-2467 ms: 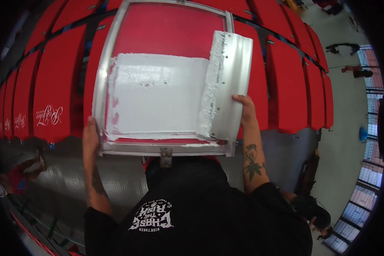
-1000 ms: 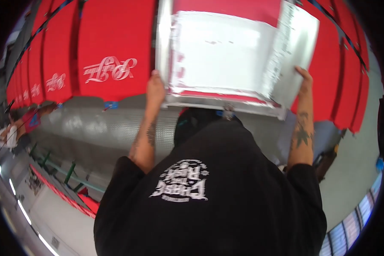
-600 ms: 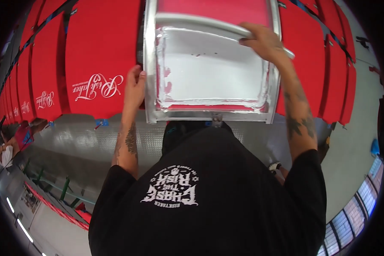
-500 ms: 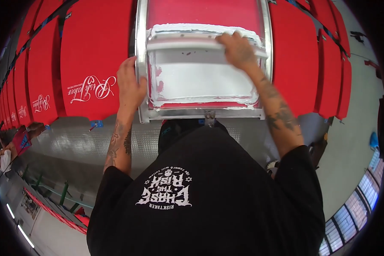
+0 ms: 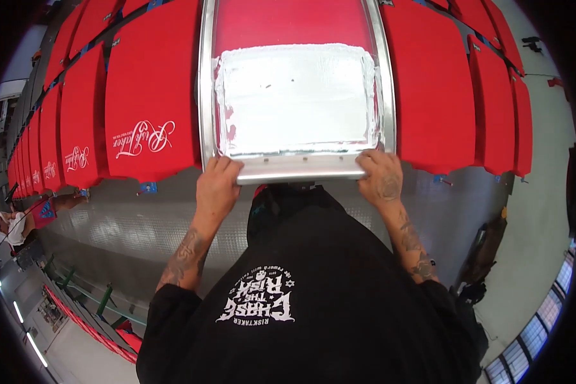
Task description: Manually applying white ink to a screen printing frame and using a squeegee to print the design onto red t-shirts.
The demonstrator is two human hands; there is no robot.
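A metal-framed printing screen lies in front of me over red fabric. Its mesh carries a wide patch of white ink with thick, uneven edges and a few dark specks. At the near end of the patch a long silvery squeegee lies crosswise. My left hand is closed around its left end, and my right hand grips the right end. Both sets of fingers curl over the bar's top. The blade's lower edge is hidden.
Red shirt panels with white lettering hang in a row to the left. Plain red panels line the right side. Another person is at the far left. Grey floor lies below the panels.
The squeegee has come from the far end of the ink patch to the near end. My left hand has left the frame's side and taken hold of the squeegee's left end.
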